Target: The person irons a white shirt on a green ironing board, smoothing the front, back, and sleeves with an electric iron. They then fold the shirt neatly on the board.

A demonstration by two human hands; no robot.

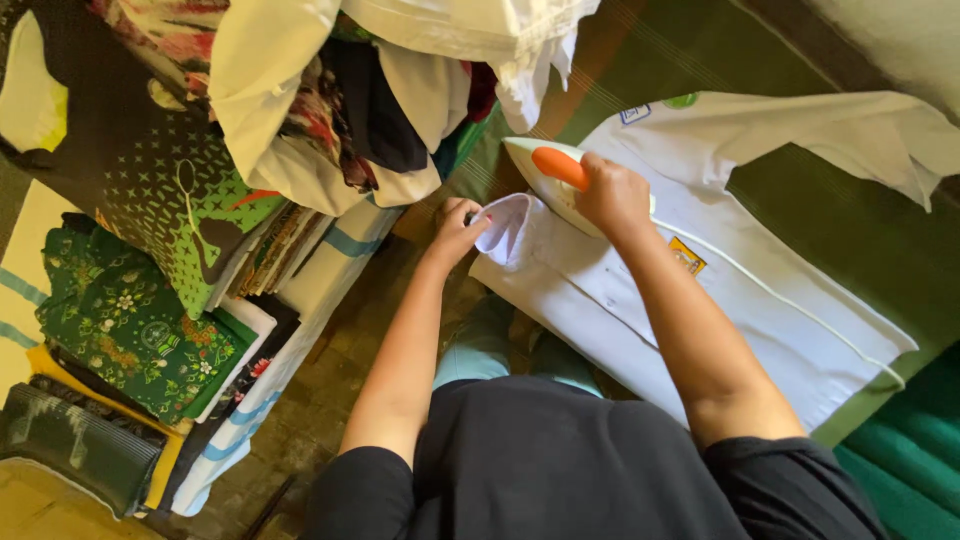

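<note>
A white shirt (760, 300) lies spread on a green striped cloth (860, 230). My right hand (612, 192) grips the orange handle of a white iron (548, 172), which rests on the shirt near its collar. My left hand (457, 228) pinches the edge of the white collar (503, 222) and holds it out beside the iron's tip. A small yellow badge (687, 256) sits on the shirt just right of my right forearm.
A heap of unfolded white and patterned clothes (330, 90) towers at the top left. Folded green and dark patterned fabrics (130, 320) are stacked at the left. A bare floor strip (330, 380) runs between the stack and my lap.
</note>
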